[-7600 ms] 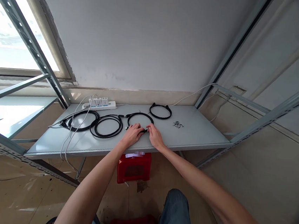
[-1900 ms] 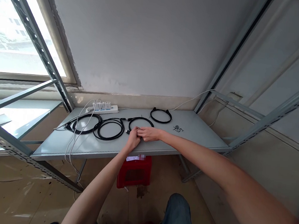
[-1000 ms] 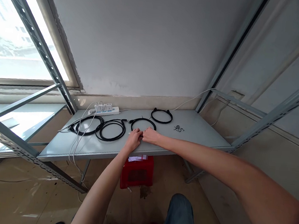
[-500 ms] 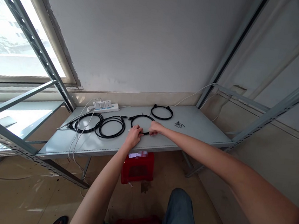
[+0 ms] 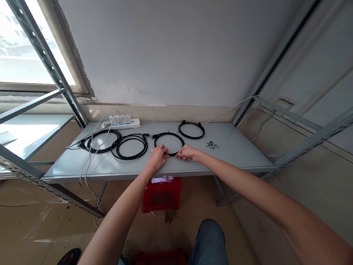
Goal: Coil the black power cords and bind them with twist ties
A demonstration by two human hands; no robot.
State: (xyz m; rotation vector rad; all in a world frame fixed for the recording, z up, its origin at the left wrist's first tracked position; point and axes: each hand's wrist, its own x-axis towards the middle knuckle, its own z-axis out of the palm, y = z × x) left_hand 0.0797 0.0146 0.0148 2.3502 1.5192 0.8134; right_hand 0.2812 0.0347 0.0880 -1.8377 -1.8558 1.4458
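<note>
Together, coil (image 5: 170,133) front pinched, left hand (image 5: 158,156), right hand (image 5: 188,152)

Coils (image 5: 170,133) on shelf (image 5: 233,152), pwr strip (image 5: 121,121) behind L.

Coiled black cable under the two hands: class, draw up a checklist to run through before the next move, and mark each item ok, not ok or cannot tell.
1. Both hands on the coiled cable: left hand and right hand pinch its near arc. Ok.
2. Coil lies flat on the shelf. Ok.
3. Coil is clear of the neighbouring coil: the rings are apart, but the plug ends come close. Cannot tell.
4. Tie at the pinched spot: hidden by the fingers. Cannot tell.
5. Loose black ties lie just right of the right hand. Ok.
</note>
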